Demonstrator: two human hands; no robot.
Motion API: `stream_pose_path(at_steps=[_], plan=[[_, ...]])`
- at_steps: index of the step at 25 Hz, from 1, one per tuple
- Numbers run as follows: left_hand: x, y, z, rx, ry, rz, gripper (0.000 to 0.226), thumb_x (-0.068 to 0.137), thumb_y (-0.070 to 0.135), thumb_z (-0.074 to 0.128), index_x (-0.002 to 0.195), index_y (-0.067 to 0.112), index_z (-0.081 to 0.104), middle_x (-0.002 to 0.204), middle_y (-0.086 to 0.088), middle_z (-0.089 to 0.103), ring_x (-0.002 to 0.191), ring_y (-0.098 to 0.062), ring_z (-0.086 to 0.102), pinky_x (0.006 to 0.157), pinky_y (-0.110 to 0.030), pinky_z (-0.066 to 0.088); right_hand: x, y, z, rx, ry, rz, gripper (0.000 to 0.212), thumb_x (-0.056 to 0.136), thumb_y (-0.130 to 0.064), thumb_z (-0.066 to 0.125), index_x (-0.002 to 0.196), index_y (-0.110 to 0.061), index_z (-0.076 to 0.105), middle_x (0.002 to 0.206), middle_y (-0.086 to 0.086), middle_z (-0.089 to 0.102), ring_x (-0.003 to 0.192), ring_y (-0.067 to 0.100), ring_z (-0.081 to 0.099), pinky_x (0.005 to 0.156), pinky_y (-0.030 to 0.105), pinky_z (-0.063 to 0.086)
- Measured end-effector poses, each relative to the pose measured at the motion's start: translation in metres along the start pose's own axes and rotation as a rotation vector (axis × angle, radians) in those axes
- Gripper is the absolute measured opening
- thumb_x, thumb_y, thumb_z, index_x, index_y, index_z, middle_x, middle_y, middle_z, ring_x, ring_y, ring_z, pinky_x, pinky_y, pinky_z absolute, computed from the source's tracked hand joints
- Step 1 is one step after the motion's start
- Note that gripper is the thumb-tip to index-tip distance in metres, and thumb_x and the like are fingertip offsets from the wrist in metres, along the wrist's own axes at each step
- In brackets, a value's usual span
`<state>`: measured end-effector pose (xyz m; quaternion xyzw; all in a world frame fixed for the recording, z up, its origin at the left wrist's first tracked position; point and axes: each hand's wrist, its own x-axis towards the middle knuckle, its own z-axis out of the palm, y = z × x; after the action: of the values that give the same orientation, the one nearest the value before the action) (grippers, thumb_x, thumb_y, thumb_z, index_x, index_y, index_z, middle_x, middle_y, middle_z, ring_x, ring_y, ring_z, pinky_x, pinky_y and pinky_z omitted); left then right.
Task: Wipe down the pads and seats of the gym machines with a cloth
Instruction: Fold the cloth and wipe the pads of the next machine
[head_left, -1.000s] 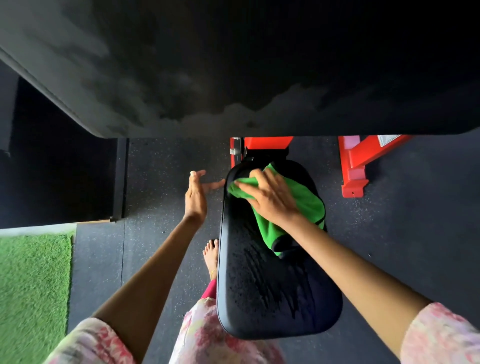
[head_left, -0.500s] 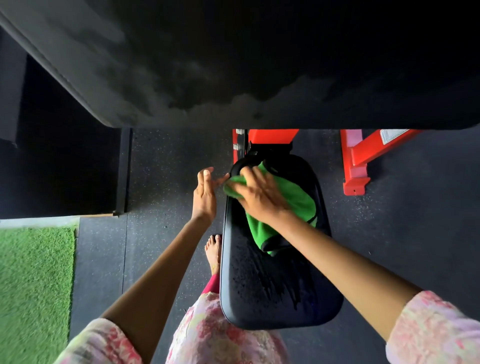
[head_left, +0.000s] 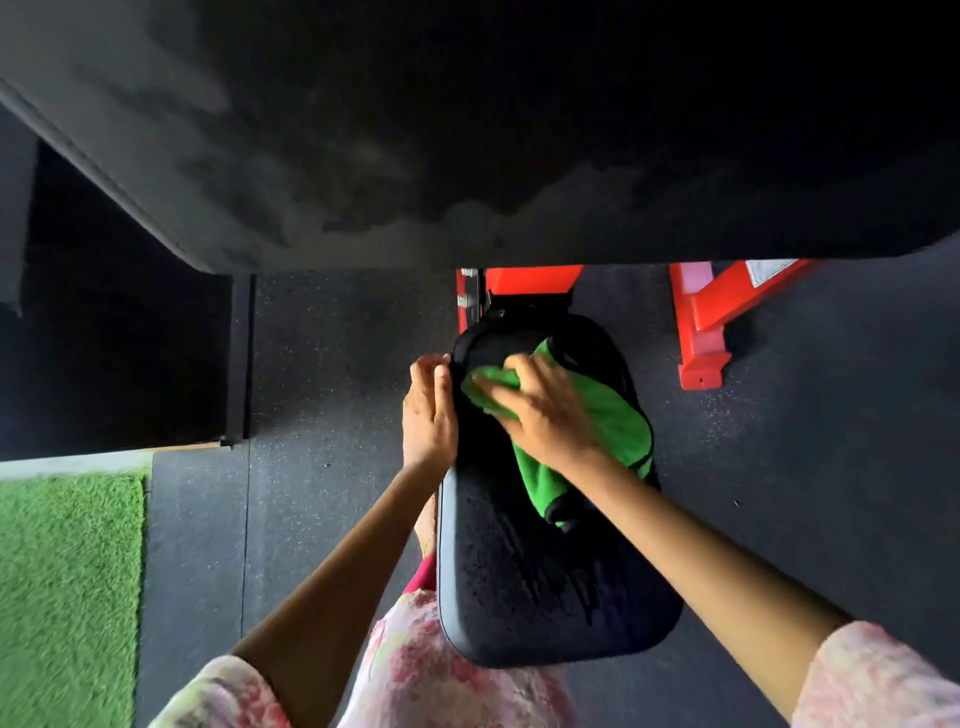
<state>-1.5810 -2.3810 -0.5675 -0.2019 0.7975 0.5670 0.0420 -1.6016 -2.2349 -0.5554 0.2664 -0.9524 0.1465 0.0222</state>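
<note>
head view: a black padded seat (head_left: 545, 582) is standing out from a red machine frame (head_left: 524, 283), its narrow end toward the frame and its wide end toward the person. a green cloth (head_left: 613, 421) is lying on the narrow far half of the seat, reaching from near the seat's left edge across to its right edge, with one bunched tail trailing back toward the middle of the seat. the right hand (head_left: 545, 410) is pressing down flat on the cloth, its fingers spread and nearly straight, pointing toward the seat's far left corner; the fingertips are blurred. the left hand (head_left: 428, 410) is sitting against the seat's left edge near the far end, its fingers curling onto the rim of the pad; how firmly it is gripping is hard to tell. the near half of the seat is showing dark wet streaks and a speckled sheen. a large dark pad (head_left: 467, 130) is filling the top of the view, overhanging the frame. a second red frame foot (head_left: 701, 358) is resting on the speckled rubber floor (head_left: 337, 364) off the seat's far right. a patch of green turf (head_left: 67, 582) is lying at the left edge. floral sleeves are covering both upper arms, and a bare foot (head_left: 426, 525) is peeking out beside the seat's left edge, under the left forearm.
</note>
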Motion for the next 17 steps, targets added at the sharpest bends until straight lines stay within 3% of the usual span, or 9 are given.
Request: stream_pose_path(at_steps=[3, 5, 7, 8, 10, 13, 14, 17], plan=[[0.026, -0.001, 0.005, 0.242, -0.082, 0.125, 0.057, 0.093, 0.042, 0.028, 0.134, 0.007, 0.044, 0.131, -0.011, 0.054, 0.119, -0.026, 0.051, 0.097, -0.031, 0.036, -0.033, 0.013, -0.013, -0.056, -0.111, -0.333, 0.042, 0.065, -0.024, 0.07, 0.107, -0.029, 0.069, 0.099, 0.005, 0.058, 0.088, 0.026, 0.055, 0.071, 0.037, 0.049], [0.041, -0.001, 0.011, 0.385, -0.234, 0.194, 0.06, 0.092, 0.039, 0.024, 0.143, 0.01, 0.035, 0.148, -0.007, 0.038, 0.135, -0.021, 0.037, 0.107, -0.033, 0.027, -0.021, 0.052, -0.021, -0.076, -0.05, -0.154, 0.044, 0.065, -0.016, 0.077, 0.107, -0.025, 0.069, 0.095, 0.009, 0.059, 0.079, 0.03, 0.057, 0.063, 0.038, 0.052], [0.047, -0.001, 0.021, 0.367, -0.273, 0.2, 0.058, 0.091, 0.034, 0.025, 0.144, 0.012, 0.033, 0.151, -0.004, 0.033, 0.138, -0.02, 0.033, 0.109, -0.031, 0.023, -0.003, 0.069, -0.022, -0.084, 0.086, 0.281, 0.041, 0.069, -0.016, 0.078, 0.109, -0.022, 0.07, 0.091, 0.011, 0.057, 0.074, 0.033, 0.054, 0.059, 0.04, 0.052], [0.048, -0.001, 0.024, 0.328, -0.247, 0.196, 0.057, 0.091, 0.033, 0.026, 0.143, 0.011, 0.036, 0.149, -0.006, 0.035, 0.136, -0.022, 0.035, 0.109, -0.029, 0.023, 0.0, 0.063, -0.017, -0.097, 0.136, 0.415, 0.04, 0.071, -0.018, 0.077, 0.11, -0.022, 0.069, 0.091, 0.012, 0.056, 0.075, 0.033, 0.053, 0.06, 0.039, 0.052], [0.049, -0.003, 0.027, 0.282, -0.218, 0.19, 0.055, 0.092, 0.032, 0.027, 0.14, 0.008, 0.04, 0.146, -0.009, 0.04, 0.133, -0.024, 0.039, 0.108, -0.027, 0.025, -0.009, 0.035, -0.005, -0.087, 0.142, 0.38, 0.042, 0.072, -0.022, 0.076, 0.113, -0.023, 0.068, 0.095, 0.011, 0.056, 0.079, 0.032, 0.053, 0.062, 0.038, 0.049], [0.05, -0.008, 0.026, 0.265, -0.23, 0.195, 0.054, 0.093, 0.034, 0.028, 0.14, 0.009, 0.041, 0.147, -0.009, 0.038, 0.135, -0.023, 0.037, 0.11, -0.031, 0.026, -0.042, 0.023, -0.006, -0.145, -0.026, -0.06, 0.043, 0.077, -0.036, 0.062, 0.119, -0.031, 0.061, 0.104, 0.005, 0.056, 0.087, 0.026, 0.049, 0.069, 0.038, 0.043], [0.049, -0.007, 0.026, 0.256, -0.232, 0.189, 0.053, 0.094, 0.032, 0.028, 0.14, 0.01, 0.041, 0.148, -0.008, 0.037, 0.136, -0.022, 0.036, 0.111, -0.032, 0.025, -0.042, 0.033, -0.011, -0.201, -0.049, -0.079, 0.042, 0.08, -0.043, 0.056, 0.12, -0.035, 0.059, 0.105, 0.004, 0.057, 0.089, 0.026, 0.046, 0.072, 0.039, 0.039], [0.048, -0.006, 0.026, 0.229, -0.219, 0.187, 0.05, 0.094, 0.029, 0.03, 0.139, 0.01, 0.043, 0.146, -0.009, 0.039, 0.134, -0.02, 0.036, 0.111, -0.026, 0.024, -0.026, 0.04, -0.014, -0.264, 0.055, 0.276, 0.039, 0.077, -0.043, 0.067, 0.115, -0.035, 0.063, 0.098, 0.003, 0.058, 0.088, 0.029, 0.048, 0.071, 0.043, 0.038]])
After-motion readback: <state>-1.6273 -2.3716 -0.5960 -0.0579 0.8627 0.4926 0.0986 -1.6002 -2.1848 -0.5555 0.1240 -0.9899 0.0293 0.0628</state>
